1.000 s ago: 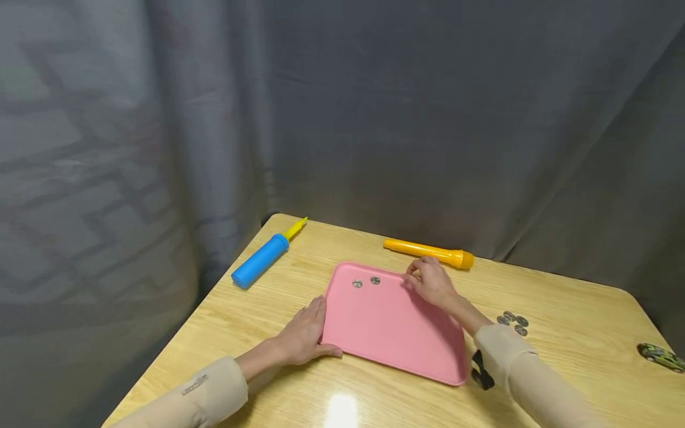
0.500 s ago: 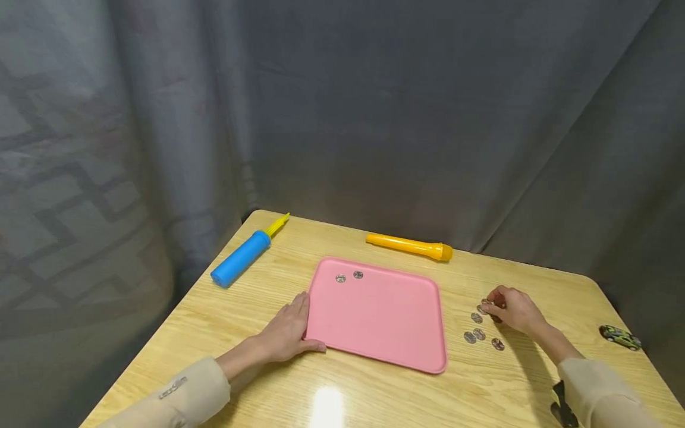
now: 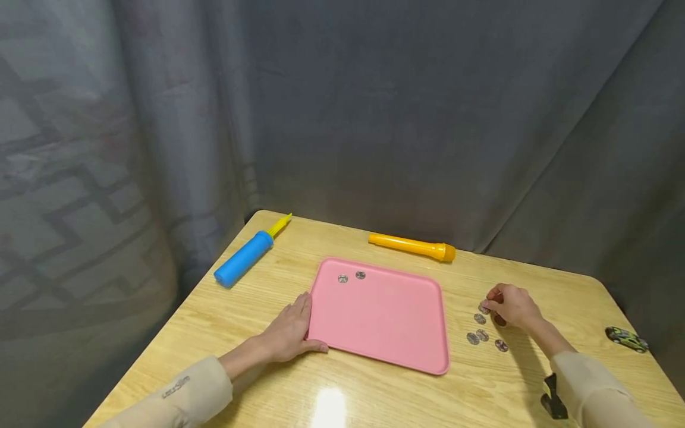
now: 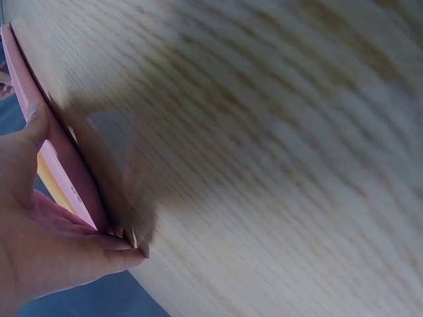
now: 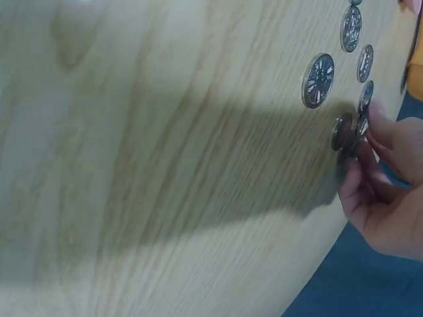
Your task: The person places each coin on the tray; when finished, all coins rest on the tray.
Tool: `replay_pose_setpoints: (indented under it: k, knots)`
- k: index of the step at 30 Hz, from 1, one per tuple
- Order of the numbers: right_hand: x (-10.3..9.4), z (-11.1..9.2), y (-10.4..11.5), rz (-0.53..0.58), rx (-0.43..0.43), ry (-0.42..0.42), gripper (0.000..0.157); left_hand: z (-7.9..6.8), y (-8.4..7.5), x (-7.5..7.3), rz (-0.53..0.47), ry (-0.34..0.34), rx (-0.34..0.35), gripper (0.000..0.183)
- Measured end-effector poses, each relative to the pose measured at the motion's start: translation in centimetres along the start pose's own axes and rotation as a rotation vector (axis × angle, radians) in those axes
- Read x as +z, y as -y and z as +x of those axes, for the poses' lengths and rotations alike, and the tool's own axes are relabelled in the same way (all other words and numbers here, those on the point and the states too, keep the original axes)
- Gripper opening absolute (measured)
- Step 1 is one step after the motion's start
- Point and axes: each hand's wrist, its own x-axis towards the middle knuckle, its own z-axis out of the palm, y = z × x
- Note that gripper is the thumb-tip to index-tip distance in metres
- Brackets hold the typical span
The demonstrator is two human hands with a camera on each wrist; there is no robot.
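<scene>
My left hand (image 3: 286, 333) lies along the left side of a pink tray (image 3: 382, 321), fingers straight against its edge and thumb at the front rim. Toward the tray's back left lie two silver coins (image 3: 351, 277). Right of the tray, my right hand (image 3: 515, 306) is down among several loose coins (image 3: 480, 319) on the table. In the right wrist view its thumb and fingertips pinch a coin (image 5: 361, 125), which they partly cover. Another coin (image 5: 342, 132) sits just beside the fingers, and a bigger-looking coin (image 5: 318, 80) lies flat farther off.
Behind the tray lies an orange toy microphone (image 3: 412, 246). A blue hand pump (image 3: 243, 260) with a yellow nozzle rests at the table's left edge. Near the right edge stands a small green-and-black toy car (image 3: 626, 339). A grey curtain (image 3: 364, 119) hangs behind the wooden table (image 3: 267, 398).
My right hand has moved from the tray's back right rim to the coins on the table at the right. The left hand stays at the tray's edge, and both coins in the tray keep their places.
</scene>
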Motion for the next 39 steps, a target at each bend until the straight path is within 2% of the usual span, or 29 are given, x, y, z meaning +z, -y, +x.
replay_pose_setpoints:
  k: [5, 9, 14, 20, 26, 28, 33, 39]
  knots:
    - [-0.4, 0.2, -0.1, -0.003, 0.053, 0.006, 0.016, 0.1, -0.1, 0.1, 0.012, 0.003, 0.004, 0.113]
    - [-0.6, 0.4, -0.2, -0.009, 0.081, -0.002, 0.019, 0.1, -0.2, 0.2, 0.006, 0.005, 0.002, 0.112]
    - [-0.9, 0.7, 0.3, -0.074, 0.118, 0.008, 0.026, -0.1, -0.2, 0.3, -0.019, 0.006, -0.006, 0.113]
    - [-1.1, 1.5, 1.0, -0.086, 0.162, -0.001, 0.029, -0.1, 0.1, 0.4, -0.017, -0.016, -0.008, 0.114]
    - [-0.3, 1.7, 1.0, -0.037, 0.188, 0.084, 0.032, -0.4, 0.3, 0.4, -0.009, -0.007, -0.002, 0.113]
    - [0.1, 1.9, 1.2, -0.002, 0.168, 0.067, 0.031, -0.6, 0.3, 0.4, -0.004, -0.002, -0.001, 0.112]
    - [0.8, 3.6, 4.2, 0.098, 0.090, -0.054, 0.029, -0.5, 0.3, 0.3, 0.036, -0.010, 0.014, 0.112]
    - [2.3, 6.3, 10.1, 0.183, -0.057, -0.107, 0.020, 0.1, 0.3, -0.1, 0.054, -0.003, 0.012, 0.113]
